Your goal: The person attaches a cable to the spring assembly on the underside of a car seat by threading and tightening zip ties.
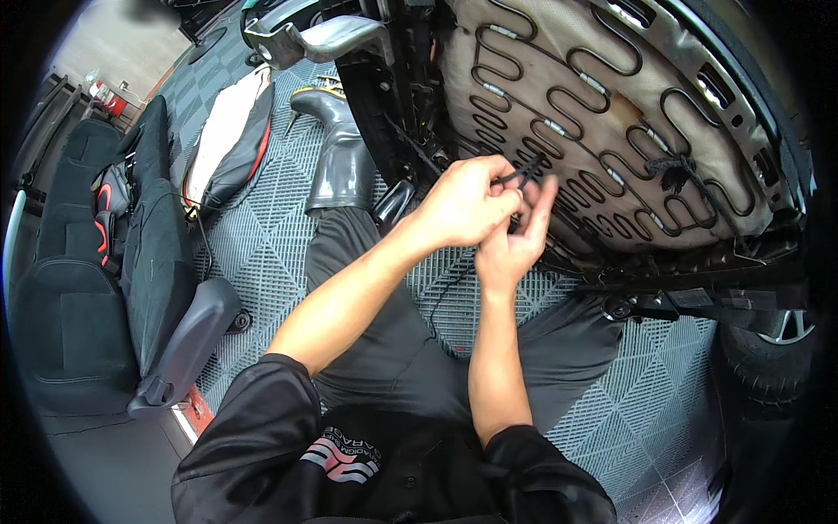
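In front of me a car seat frame lies with its underside showing, with dark wavy springs [559, 129] over beige padding [511, 87]. My left hand [464, 203] is closed, pinching a thin black cable [524, 172] between thumb and fingers. Just below and against it, my right hand [513, 243] is raised with its fingers bent around the same stretch of cable. Those fingers are slightly blurred and partly hidden by the left hand. Beneath the hands a thin dark strand [449, 293] hangs toward the floor. Bunched dark wiring [672, 168] is attached among the springs at the right.
My legs are spread on grey grid floor tiles [266, 253], with a shiny grey boot [339, 157] at the frame's left. Black seats [78, 323] stand on the left, near a white, black and red seat cover [229, 131]. A wheel [768, 354] sits at far right.
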